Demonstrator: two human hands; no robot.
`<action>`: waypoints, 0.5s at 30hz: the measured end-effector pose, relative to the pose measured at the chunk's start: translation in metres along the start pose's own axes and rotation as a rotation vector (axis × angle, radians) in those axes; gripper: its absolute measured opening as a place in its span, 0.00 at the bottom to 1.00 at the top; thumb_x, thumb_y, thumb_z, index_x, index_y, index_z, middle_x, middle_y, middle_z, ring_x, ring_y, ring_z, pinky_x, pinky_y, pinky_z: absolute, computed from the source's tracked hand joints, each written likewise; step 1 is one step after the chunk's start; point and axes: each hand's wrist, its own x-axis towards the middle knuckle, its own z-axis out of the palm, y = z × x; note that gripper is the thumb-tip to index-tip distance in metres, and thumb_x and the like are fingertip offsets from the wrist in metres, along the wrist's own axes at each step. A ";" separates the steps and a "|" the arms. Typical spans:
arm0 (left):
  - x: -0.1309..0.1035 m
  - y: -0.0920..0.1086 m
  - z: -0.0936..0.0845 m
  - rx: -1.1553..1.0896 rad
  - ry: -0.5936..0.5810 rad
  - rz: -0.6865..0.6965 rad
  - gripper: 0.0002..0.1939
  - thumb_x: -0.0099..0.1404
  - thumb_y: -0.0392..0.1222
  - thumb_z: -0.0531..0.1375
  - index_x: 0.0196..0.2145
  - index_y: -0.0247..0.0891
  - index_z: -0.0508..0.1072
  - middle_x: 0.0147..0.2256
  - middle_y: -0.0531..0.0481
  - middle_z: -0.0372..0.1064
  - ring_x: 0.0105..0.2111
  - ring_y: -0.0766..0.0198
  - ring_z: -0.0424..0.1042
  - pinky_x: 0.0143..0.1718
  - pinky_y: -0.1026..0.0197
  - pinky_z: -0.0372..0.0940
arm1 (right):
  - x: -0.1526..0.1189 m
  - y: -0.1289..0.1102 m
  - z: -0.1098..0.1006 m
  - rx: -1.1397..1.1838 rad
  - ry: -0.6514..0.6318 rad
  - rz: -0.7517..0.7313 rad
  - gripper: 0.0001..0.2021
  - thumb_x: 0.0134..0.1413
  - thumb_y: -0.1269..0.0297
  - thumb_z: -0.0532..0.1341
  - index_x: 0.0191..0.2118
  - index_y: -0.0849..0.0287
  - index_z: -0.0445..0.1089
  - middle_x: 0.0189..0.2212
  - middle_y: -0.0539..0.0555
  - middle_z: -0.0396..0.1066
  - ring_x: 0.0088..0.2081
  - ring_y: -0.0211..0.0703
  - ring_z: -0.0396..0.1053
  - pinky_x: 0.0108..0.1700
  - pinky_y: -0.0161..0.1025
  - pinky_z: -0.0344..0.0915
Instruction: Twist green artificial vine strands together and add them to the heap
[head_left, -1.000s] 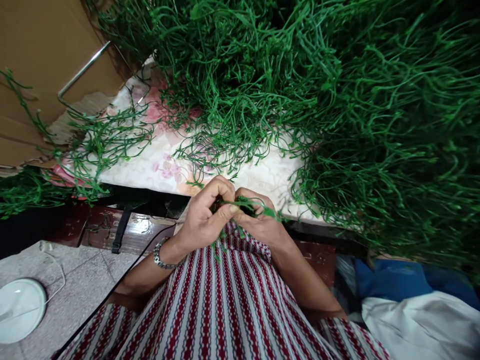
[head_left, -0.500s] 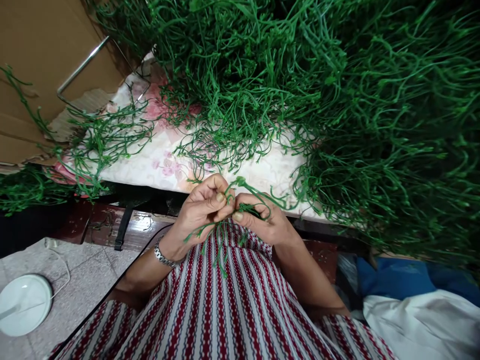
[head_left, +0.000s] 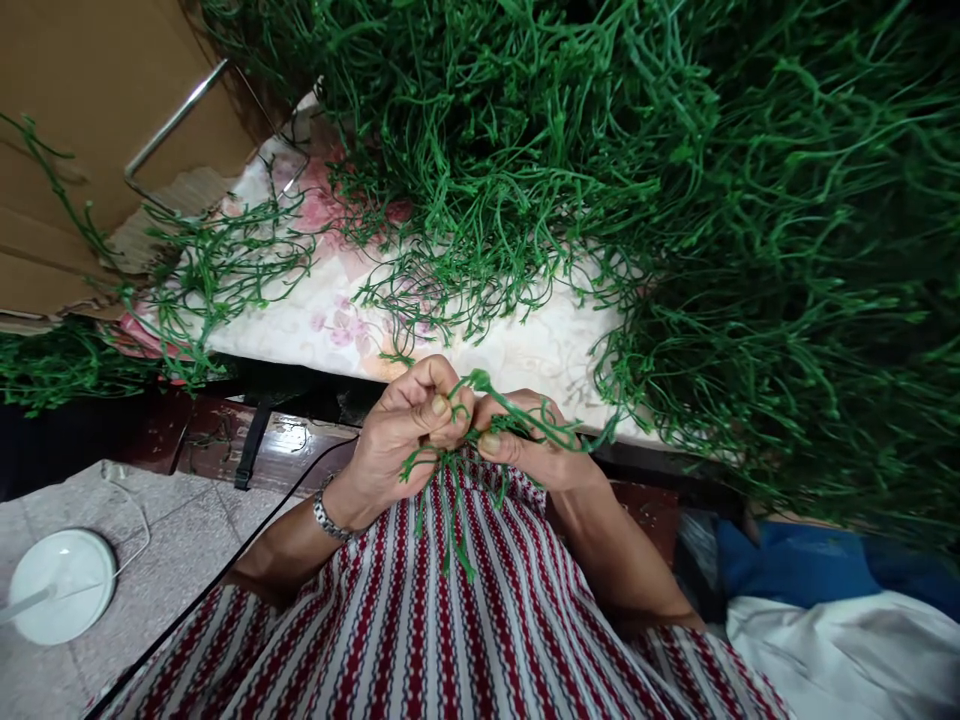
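2 hands (head_left: 480, 440) on 1 green sprig (head_left: 450, 480)

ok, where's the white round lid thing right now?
Head view, bottom-left corner: the white round lid lies on the grey floor, left of the left hand and its wristwatch.

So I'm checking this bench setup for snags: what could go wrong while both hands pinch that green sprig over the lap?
1. The left hand and right hand pinch the green sprig with fingertips close together; its thin strands hang loose over the striped cloth and might catch or slip.
2. The big green pile overhangs the floral table edge, so stems may slide off.
3. Loose sprigs near the cardboard could tangle.
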 end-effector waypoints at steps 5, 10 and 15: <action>0.000 -0.002 -0.001 -0.023 -0.014 0.017 0.11 0.54 0.40 0.62 0.24 0.36 0.61 0.17 0.57 0.54 0.16 0.75 0.47 0.17 0.71 0.42 | -0.002 0.004 0.000 0.005 -0.014 0.003 0.15 0.51 0.55 0.57 0.22 0.60 0.60 0.19 0.47 0.55 0.21 0.32 0.52 0.22 0.32 0.51; -0.001 -0.002 -0.001 -0.072 -0.033 0.017 0.09 0.53 0.38 0.62 0.24 0.35 0.63 0.18 0.56 0.56 0.16 0.77 0.46 0.16 0.72 0.41 | -0.003 0.004 -0.001 0.050 -0.029 0.003 0.13 0.52 0.58 0.58 0.23 0.60 0.60 0.19 0.46 0.56 0.20 0.31 0.52 0.22 0.32 0.50; -0.003 0.000 -0.001 -0.086 -0.042 0.022 0.10 0.53 0.38 0.62 0.24 0.35 0.63 0.19 0.56 0.56 0.16 0.77 0.47 0.16 0.72 0.41 | -0.002 0.002 -0.002 0.026 -0.089 -0.007 0.13 0.54 0.59 0.56 0.24 0.60 0.59 0.19 0.46 0.56 0.20 0.30 0.53 0.22 0.32 0.49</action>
